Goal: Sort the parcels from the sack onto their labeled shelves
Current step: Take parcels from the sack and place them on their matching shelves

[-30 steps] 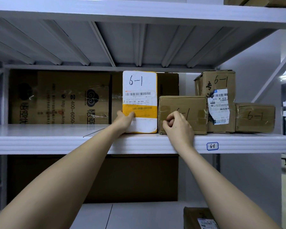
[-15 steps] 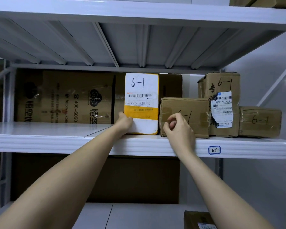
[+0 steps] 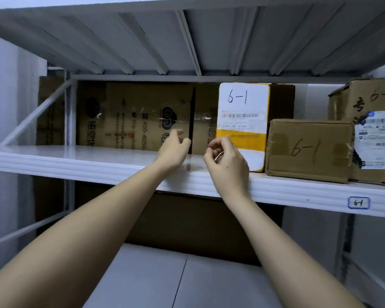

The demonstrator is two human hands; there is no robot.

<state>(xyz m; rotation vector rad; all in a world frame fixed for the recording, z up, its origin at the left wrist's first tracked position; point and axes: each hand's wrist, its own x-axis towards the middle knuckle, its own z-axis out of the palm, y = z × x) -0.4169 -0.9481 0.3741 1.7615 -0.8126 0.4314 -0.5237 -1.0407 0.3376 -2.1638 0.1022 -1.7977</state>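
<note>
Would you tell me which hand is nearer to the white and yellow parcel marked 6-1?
Right. The right hand overlaps the white and yellow parcel's lower left corner in view; the left hand hangs further left, apart from it.

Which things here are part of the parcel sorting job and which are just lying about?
Part of the job:
- white and yellow parcel marked 6-1, standing upright
- low brown box marked 6-1
- tall brown box marked 6-1
- shelf with its tag
- left hand and right hand, both holding nothing

Just lying about:
- flattened printed cardboard at the shelf back
</note>
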